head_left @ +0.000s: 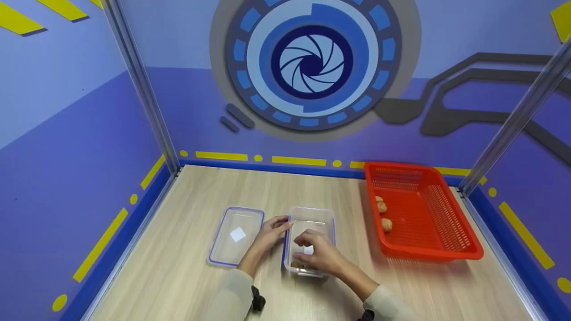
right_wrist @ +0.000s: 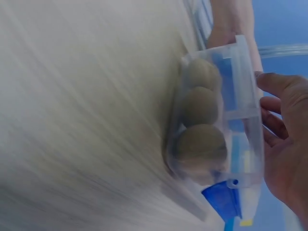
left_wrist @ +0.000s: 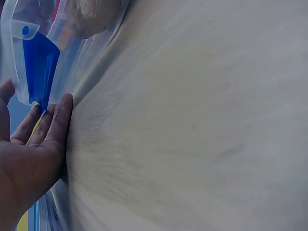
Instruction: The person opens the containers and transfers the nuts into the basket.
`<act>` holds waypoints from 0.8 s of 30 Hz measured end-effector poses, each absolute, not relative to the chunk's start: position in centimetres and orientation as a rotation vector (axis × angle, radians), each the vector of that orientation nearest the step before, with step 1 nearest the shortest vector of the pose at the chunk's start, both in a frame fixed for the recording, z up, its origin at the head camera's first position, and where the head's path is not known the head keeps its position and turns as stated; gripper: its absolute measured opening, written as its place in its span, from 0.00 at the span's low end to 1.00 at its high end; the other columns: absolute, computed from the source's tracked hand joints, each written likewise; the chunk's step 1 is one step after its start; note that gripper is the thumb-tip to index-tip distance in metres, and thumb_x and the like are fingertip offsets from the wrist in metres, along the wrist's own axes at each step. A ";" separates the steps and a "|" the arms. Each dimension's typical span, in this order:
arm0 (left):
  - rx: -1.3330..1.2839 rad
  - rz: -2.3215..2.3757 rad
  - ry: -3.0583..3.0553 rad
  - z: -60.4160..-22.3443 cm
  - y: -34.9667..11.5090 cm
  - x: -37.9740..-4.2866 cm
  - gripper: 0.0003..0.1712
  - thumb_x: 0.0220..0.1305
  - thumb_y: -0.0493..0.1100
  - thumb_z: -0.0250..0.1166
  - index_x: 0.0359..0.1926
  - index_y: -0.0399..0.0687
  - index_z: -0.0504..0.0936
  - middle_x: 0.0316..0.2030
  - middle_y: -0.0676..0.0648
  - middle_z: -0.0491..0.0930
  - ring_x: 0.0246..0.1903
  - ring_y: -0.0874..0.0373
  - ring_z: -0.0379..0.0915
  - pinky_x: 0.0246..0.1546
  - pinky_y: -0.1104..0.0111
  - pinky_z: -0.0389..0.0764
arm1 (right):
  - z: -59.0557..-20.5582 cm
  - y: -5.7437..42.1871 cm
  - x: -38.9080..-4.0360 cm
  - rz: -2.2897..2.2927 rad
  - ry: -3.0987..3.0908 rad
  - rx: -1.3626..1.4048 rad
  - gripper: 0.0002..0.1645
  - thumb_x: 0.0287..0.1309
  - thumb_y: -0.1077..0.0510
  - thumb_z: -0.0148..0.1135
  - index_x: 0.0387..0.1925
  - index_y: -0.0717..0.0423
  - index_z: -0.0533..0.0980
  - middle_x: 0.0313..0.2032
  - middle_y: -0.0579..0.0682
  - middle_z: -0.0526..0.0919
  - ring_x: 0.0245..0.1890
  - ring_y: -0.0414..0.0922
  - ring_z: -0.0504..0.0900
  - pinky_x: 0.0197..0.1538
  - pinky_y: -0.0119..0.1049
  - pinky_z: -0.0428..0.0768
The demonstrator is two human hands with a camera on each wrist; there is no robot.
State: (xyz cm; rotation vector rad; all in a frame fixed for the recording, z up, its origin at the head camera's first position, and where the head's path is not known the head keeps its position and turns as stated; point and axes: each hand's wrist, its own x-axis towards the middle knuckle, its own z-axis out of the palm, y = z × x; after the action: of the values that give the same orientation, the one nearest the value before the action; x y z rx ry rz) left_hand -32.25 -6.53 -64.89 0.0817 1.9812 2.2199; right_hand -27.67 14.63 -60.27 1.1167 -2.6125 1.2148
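Observation:
A clear plastic food container (head_left: 310,215) with blue latches stands on the table. Three tan, round, walnut-like things (right_wrist: 199,107) lie in a row at its near end in the right wrist view. My left hand (head_left: 270,233) is at the container's left side, and its extended fingertips touch near a hanging blue latch (left_wrist: 40,65). Over the container is my right hand (head_left: 322,253), thumb and fingers bent and spread apart with nothing between them. A clear lid (head_left: 243,218) with a blue-purple edge lies flat to the left, bearing a white square label (head_left: 237,234).
On the right stands a red plastic basket (head_left: 428,254) with perforated sides, and several more walnut-like things (head_left: 386,224) lie along its left wall. Blue-purple panels (head_left: 187,107) with metal corner posts (head_left: 138,80) enclose the wooden table (head_left: 178,249) at the back and sides.

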 end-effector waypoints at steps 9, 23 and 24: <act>0.066 2.230 1.961 -64.7 -6.5 -32.2 0.30 0.74 0.45 0.69 0.67 0.29 0.75 0.59 0.38 0.83 0.58 0.46 0.80 0.56 0.57 0.86 | -61.0 14.2 -27.6 1.151 -2.594 1.202 0.20 0.56 0.60 0.81 0.47 0.64 0.84 0.43 0.57 0.86 0.45 0.50 0.86 0.52 0.43 0.86; 0.075 2.199 1.993 -64.7 -6.6 -32.3 0.30 0.74 0.47 0.69 0.67 0.31 0.75 0.58 0.40 0.83 0.58 0.44 0.81 0.56 0.57 0.86 | -61.1 13.9 -27.5 0.965 -2.601 1.257 0.20 0.53 0.55 0.83 0.44 0.61 0.86 0.40 0.52 0.87 0.43 0.47 0.86 0.50 0.40 0.86; 0.072 2.200 1.991 -64.7 -6.6 -32.3 0.31 0.74 0.47 0.69 0.67 0.31 0.75 0.58 0.40 0.83 0.58 0.44 0.81 0.56 0.57 0.86 | -61.1 13.9 -27.5 0.958 -2.611 1.256 0.20 0.53 0.55 0.82 0.44 0.61 0.86 0.40 0.52 0.87 0.42 0.47 0.86 0.50 0.40 0.86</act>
State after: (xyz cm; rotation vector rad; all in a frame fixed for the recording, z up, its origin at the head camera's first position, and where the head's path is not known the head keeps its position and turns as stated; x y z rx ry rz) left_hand -32.32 -6.62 -64.68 0.0718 1.9908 2.2001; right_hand -27.47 13.93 -61.05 1.2560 -2.6106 0.9583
